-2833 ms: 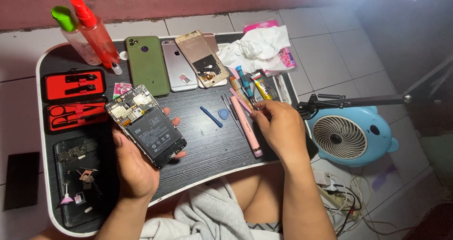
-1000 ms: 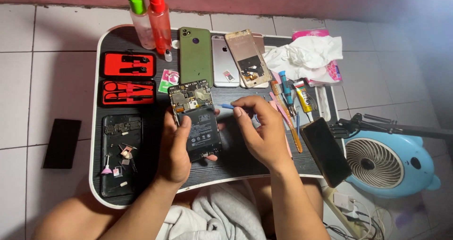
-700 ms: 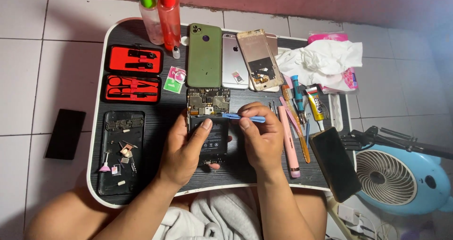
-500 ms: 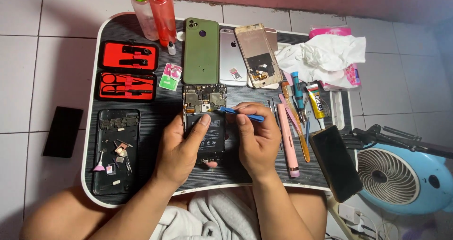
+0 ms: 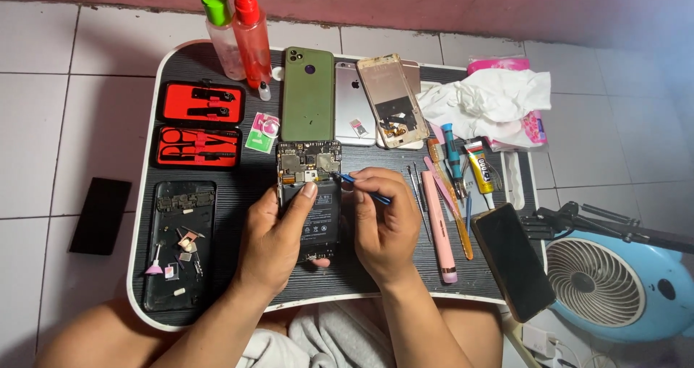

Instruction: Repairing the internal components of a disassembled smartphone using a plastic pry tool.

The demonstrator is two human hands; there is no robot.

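**Blue tool now at the opened phone's board**

On the black lap tray (image 5: 217,64), the opened phone (image 5: 309,198) lies gripped by the left hand (image 5: 271,241), thumb on its battery. The right hand (image 5: 387,227), earlier over the tools at the tray's right, now pinches a blue tool (image 5: 361,187), tip touching the board.

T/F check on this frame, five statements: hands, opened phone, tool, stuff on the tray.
1. The left hand holds the opened phone, thumb on its battery. True.
2. The right hand holds a red screwdriver. False: it holds a thin blue tool, tip at the phone's upper right edge.
3. The green phone lies back up, above the opened phone. True.
4. The two spray bottles stand at the tray's near right corner. False: they stand at its far left.
5. The blue fan sits on the tray. False: it is on the floor to the right.
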